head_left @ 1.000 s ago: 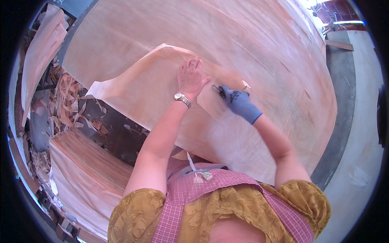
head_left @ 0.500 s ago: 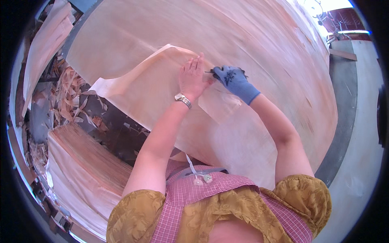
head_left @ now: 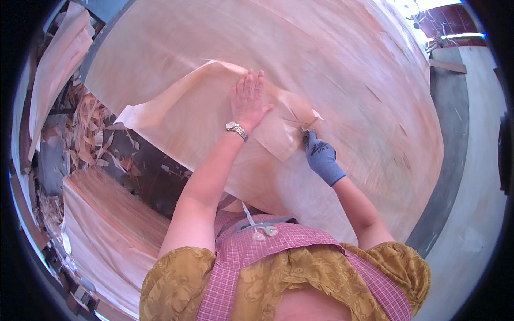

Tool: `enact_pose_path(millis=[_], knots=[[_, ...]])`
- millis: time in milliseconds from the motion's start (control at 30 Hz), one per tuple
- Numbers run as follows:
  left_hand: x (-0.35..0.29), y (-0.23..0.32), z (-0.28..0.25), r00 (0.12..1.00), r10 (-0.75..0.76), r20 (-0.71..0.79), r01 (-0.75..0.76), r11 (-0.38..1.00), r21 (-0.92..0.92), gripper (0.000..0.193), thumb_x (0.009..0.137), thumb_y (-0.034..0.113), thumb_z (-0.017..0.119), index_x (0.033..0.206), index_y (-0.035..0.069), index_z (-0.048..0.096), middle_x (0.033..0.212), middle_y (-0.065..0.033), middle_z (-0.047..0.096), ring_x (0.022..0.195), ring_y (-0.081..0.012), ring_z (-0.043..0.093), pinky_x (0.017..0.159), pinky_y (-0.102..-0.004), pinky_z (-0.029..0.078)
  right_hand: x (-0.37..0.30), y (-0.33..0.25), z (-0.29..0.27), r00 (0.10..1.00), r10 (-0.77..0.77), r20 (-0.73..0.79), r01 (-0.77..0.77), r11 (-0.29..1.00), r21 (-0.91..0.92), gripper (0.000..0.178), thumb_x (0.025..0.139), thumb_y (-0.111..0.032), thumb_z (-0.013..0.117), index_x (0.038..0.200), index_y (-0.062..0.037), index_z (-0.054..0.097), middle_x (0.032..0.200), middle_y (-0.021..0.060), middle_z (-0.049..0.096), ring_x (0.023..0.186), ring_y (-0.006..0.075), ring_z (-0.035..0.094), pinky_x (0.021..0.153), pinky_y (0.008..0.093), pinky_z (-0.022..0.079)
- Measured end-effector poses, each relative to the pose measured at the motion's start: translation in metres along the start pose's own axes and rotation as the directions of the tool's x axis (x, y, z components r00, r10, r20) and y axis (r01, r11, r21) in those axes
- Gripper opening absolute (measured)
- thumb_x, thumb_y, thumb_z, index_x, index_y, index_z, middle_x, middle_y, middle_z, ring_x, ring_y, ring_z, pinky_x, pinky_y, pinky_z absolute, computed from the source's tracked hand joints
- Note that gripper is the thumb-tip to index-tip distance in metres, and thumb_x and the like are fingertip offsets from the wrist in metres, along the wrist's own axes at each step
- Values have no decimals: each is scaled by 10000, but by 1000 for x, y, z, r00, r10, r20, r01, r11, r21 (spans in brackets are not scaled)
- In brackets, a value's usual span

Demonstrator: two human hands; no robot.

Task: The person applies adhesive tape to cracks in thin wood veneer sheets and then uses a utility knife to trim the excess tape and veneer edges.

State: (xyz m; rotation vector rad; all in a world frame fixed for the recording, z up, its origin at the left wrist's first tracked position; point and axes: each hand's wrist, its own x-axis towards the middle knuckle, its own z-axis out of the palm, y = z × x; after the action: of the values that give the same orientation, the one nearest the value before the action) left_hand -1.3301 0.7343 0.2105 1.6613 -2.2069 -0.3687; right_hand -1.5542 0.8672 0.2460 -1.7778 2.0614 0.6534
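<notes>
A loose sheet of thin pale wood veneer (head_left: pixel 193 115) lies on a broad veneer surface, its far edge curled up. My bare left hand (head_left: pixel 249 104), a watch at its wrist, rests flat on this sheet with fingers stretched out. To its right and nearer me, my right hand (head_left: pixel 321 155) wears a blue-grey glove with dark patches. Its fingers are closed round a small dark tool, seemingly a knife (head_left: pixel 305 130), mostly hidden by the glove. The tip touches the veneer beside a lifted, creased flap (head_left: pixel 300 109) with a slit-like line.
Torn veneer scraps (head_left: pixel 88 125) are heaped at the left. Nearer me on that side stands a thick stack of veneer sheets (head_left: pixel 112 219). A grey table border (head_left: pixel 450 144) curves along the right, with a short wooden strip (head_left: pixel 448 66) at its far end.
My right hand has drawn the tool rightward and toward me, away from my left hand. A flap of veneer now stands raised between them. My left hand has shifted slightly left, still flat.
</notes>
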Motion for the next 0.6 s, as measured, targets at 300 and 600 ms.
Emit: enact_pose_path(millis=[300,600], knots=[[1,9,-8,991,-53,121,39,993,108,1048,664,379,850,1524,224,271,1489,-128,373,1226,-350,450,1017,-492,391,40,1,-7,861,83,-502,214,836,505,288,913,-363,615,1100,-144,601,902,204,674,859,384,662,739,470,509],[2,-9,0,1000,1,-7,-1,1000,-7,1007,665,325,845,1503,191,303,1250,-203,519,1090,-341,508,950,-463,418,28,-20,-49,770,-595,-231,633,668,390,286,890,-384,672,1090,-183,706,1319,108,577,1097,304,553,936,394,469]])
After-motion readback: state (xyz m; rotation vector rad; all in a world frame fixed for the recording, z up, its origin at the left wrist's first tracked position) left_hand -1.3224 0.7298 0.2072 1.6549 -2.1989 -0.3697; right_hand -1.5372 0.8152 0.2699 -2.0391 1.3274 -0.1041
